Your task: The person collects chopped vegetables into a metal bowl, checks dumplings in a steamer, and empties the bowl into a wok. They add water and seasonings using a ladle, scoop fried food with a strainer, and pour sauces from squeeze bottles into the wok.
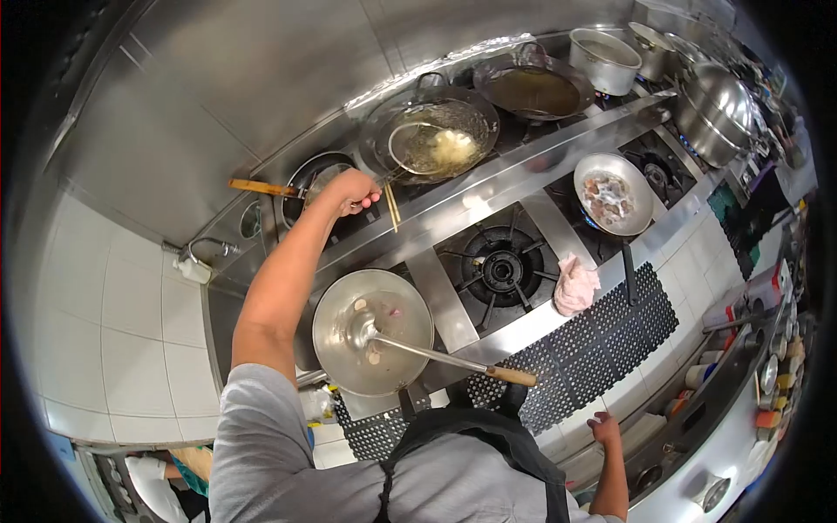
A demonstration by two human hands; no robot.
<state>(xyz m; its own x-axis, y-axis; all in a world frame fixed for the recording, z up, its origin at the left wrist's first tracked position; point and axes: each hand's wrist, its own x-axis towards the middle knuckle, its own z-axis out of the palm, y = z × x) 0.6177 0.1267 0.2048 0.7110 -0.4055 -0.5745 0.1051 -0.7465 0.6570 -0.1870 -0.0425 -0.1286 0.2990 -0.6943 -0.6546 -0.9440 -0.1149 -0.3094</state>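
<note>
Steel counter (475, 205) with burners spans the frame, its dark wok (377, 139) of liquid set at upper centre. Left of centre, a broad pan (330, 314) cradles a ladle (436, 356), its wooden grip sloping out to the lower right, apparently for easy reach. A wire skimmer (417, 150) lies over the wok, its long axis slanting up and rightward from fist to mesh, the mesh end pointing to upper centre; the handle likely spares the fingers the heat. The left hand (353, 190) is clamped around that handle; the right hand (603, 427), well apart at lower right, hangs loosely open, nothing visible within. Pale food (454, 146) sits at the mesh.
</note>
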